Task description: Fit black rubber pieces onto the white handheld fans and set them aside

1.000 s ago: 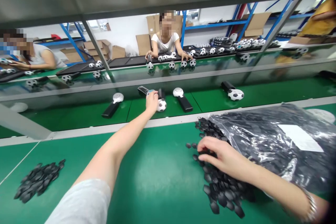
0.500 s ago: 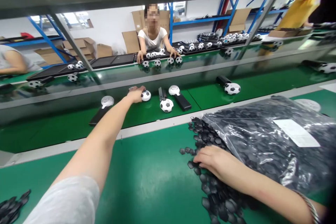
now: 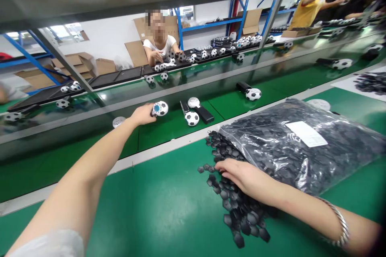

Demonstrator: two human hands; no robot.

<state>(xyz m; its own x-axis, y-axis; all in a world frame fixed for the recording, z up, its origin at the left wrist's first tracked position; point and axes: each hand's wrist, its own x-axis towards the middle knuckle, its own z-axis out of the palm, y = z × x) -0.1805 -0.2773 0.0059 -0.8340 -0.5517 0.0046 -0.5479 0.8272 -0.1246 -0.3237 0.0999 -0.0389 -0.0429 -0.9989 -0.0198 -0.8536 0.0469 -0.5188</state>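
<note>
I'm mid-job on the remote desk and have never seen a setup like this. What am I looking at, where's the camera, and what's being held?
There's no machine arm here: these are a person's two bare hands, seen from a camera worn on that person's head, looking forward and down.

The left hand reaches over the dark green strip and holds a football-patterned item, its ball end showing a blue spot. The right hand is at a pile of small black pieces; whether it grips one is hidden.

The pile lies on the green tabletop, beside a clear plastic bag full of dark pieces. More ball-ended items with dark handles, such as this one, lie on the strip. Across from it sits a co-worker.
</note>
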